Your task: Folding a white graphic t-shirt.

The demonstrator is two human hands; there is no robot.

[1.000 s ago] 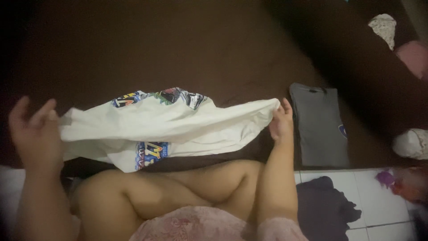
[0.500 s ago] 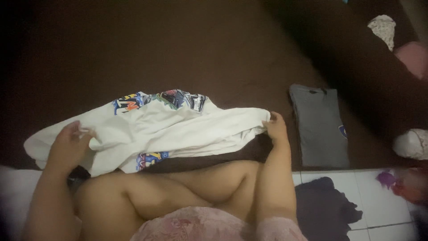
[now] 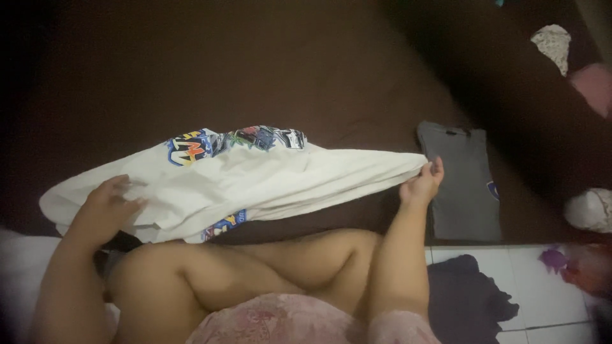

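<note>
The white printed T-shirt [image 3: 242, 185] lies stretched across a dark brown bed cover [image 3: 255, 64], just above the person's bare knees. The left hand [image 3: 105, 207] rests flat on the shirt's left end, fingers spread and pressing the cloth down; the right hand [image 3: 421, 185] pinches the far right corner between thumb and fingertips, pulling it taut toward a folded grey T-shirt [image 3: 462, 185] lying beside it. That pinch looks slight — a harder tug could slip the corner free and let the cloth bunch up again (the middle already sags in loose folds). The corner might also drag over the grey shirt and rumple it. A dark garment [image 3: 465, 299] lies on the white tiled floor [image 3: 548, 306].
</note>
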